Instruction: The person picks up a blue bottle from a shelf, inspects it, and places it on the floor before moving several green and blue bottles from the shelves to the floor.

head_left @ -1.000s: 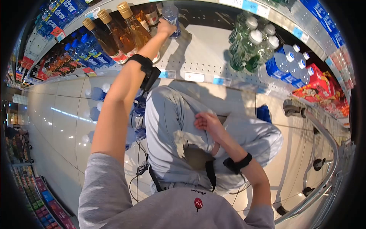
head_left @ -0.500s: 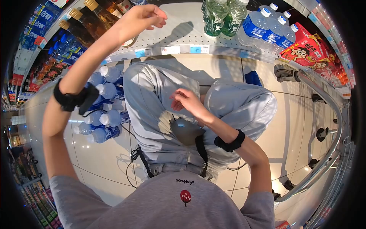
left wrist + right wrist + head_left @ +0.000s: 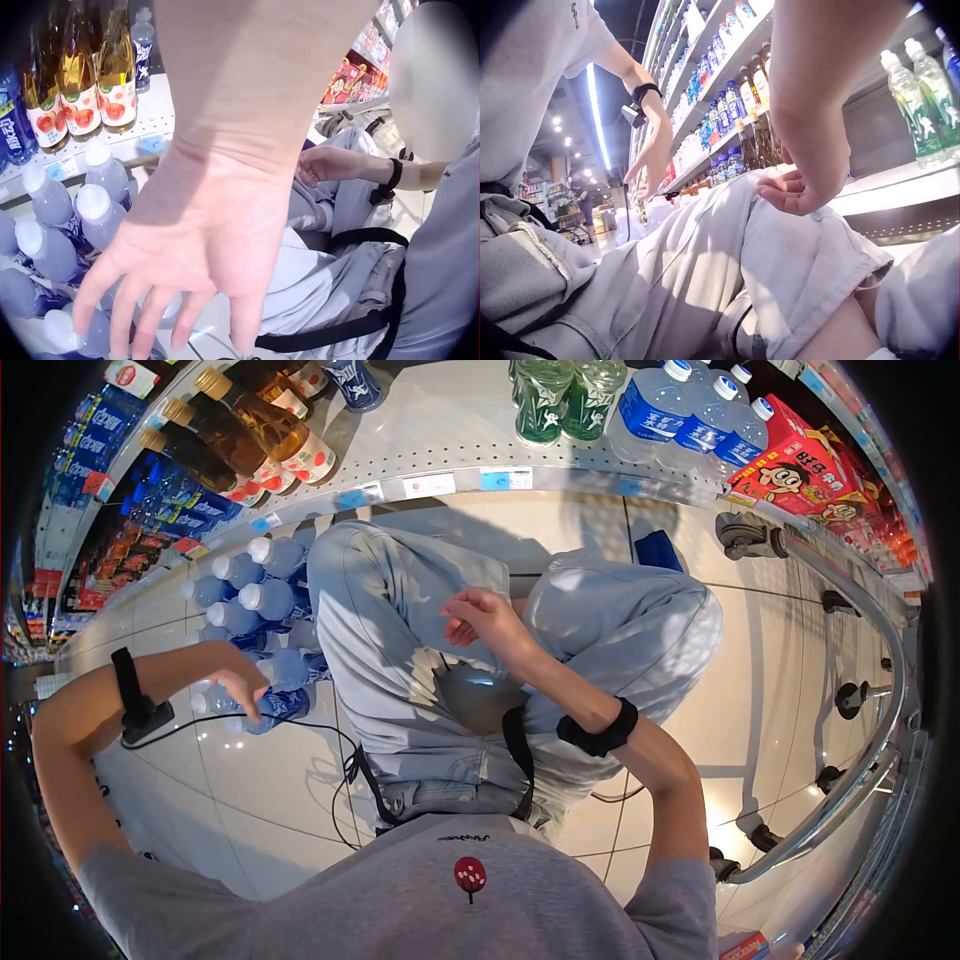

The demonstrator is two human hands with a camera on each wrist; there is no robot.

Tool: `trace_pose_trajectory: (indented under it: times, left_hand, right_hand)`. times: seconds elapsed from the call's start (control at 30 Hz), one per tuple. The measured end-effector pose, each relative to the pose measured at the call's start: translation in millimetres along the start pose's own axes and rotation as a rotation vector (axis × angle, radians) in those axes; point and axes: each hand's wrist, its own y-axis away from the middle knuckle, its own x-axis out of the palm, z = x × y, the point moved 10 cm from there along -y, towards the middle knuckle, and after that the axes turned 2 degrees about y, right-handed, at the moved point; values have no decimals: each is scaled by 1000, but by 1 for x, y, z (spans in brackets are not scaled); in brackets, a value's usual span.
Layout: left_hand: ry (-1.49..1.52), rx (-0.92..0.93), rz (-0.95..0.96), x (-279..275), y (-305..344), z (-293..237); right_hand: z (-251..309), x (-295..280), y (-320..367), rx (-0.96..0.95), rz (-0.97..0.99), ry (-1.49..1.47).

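My left hand (image 3: 232,672) hangs over the group of blue-labelled bottles (image 3: 266,600) on the floor. In the left wrist view that hand (image 3: 199,247) has its fingers spread and holds nothing; its fingertips overlap a white-capped bottle (image 3: 64,330), and whether they touch is unclear. My right hand (image 3: 490,628), loosely curled and empty, is over my lap near the knee; the right wrist view shows its fingers (image 3: 784,193) close to the trouser cloth. One blue-labelled bottle (image 3: 356,384) stands on the shelf beside the amber bottles (image 3: 265,425).
The shelf edge (image 3: 430,485) runs across the front. Green-labelled bottles (image 3: 545,405), large blue-labelled bottles (image 3: 655,405) and a red package (image 3: 785,470) stand on its right. A metal cart (image 3: 885,650) is at the right, and a black cable (image 3: 352,765) lies on the floor.
My left hand let go of the bottle on the shelf and came back, down and left, over the floor bottles. The view shifted; my right hand stayed over my lap.
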Motion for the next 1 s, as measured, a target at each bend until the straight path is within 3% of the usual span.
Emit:
trace_pose_trajectory:
  times: [0.07, 0.3, 0.43, 0.6, 0.67, 0.73, 0.83, 0.87, 0.9, 1.0]
  left_hand:
    - [37, -50, 120, 8, 41, -23]
    - [173, -125, 473, 70, 42, -14]
    - [384, -45, 788, 112, 78, -43]
    - [499, 179, 931, 145, 114, -113]
    - [567, 293, 884, 141, 122, -146]
    - [725, 405, 711, 120, 128, -176]
    - [1277, 673, 179, 34, 153, -214]
    - [1569, 848, 67, -1, 181, -228]
    - [1888, 1076, 127, -23, 205, -240]
    - [1810, 1212, -170, -66, 272, -251]
  right_hand:
    - [-4, -5, -2, 1, 1, 7]
    - [-3, -7, -1, 15, -2, -8]
    - [-12, -11, -6, 12, 14, -25]
    - [-7, -16, -6, -20, 24, -78]
    - [-11, -17, -10, -25, 34, -106]
    - [-12, -17, -12, -24, 38, -109]
    - [-14, -12, -14, -18, 47, -112]
    - [-13, -10, -15, -25, 50, -109]
    - [-11, -7, -15, -34, 52, -107]
    - [-8, -1, -13, -46, 63, -90]
